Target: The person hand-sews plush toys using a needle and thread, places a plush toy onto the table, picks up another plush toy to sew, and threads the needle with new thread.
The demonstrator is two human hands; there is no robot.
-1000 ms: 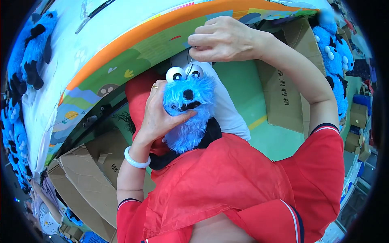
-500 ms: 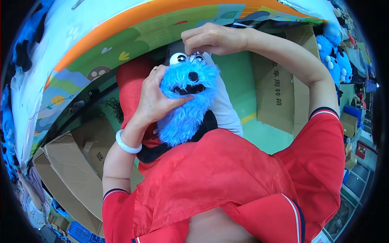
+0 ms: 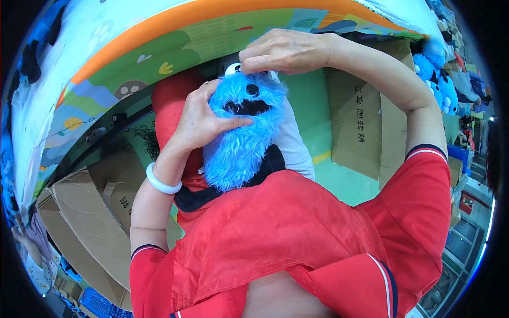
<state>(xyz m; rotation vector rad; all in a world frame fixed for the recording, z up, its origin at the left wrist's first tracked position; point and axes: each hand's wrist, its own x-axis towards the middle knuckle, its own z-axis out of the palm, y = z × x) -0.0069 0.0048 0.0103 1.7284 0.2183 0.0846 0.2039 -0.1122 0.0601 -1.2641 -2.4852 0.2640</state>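
Note:
A fluffy blue plush toy [image 3: 238,153] with a black nose, a dark open mouth and white ball eyes lies upright against my lap. My left hand [image 3: 201,119] grips its head from the left side, thumb below the mouth. Above the toy's face, my right hand [image 3: 281,52] has its fingers pinched together beside the eyes and partly covers them. Whatever those fingers hold is too small or hidden to make out. Black fabric [image 3: 273,167] shows behind the toy's lower part.
A table edge with a colourful printed cover [image 3: 175,45] curves across the front. Cardboard boxes stand at the left [image 3: 87,212] and right [image 3: 355,119]. More blue plush toys [image 3: 437,79] are piled at the far right. Part of another person's arm [image 3: 26,246] shows at lower left.
My right hand has come down from above the toy to its eyes. The toy's head has tilted, its mouth now looks wider, and the view has shifted slightly.

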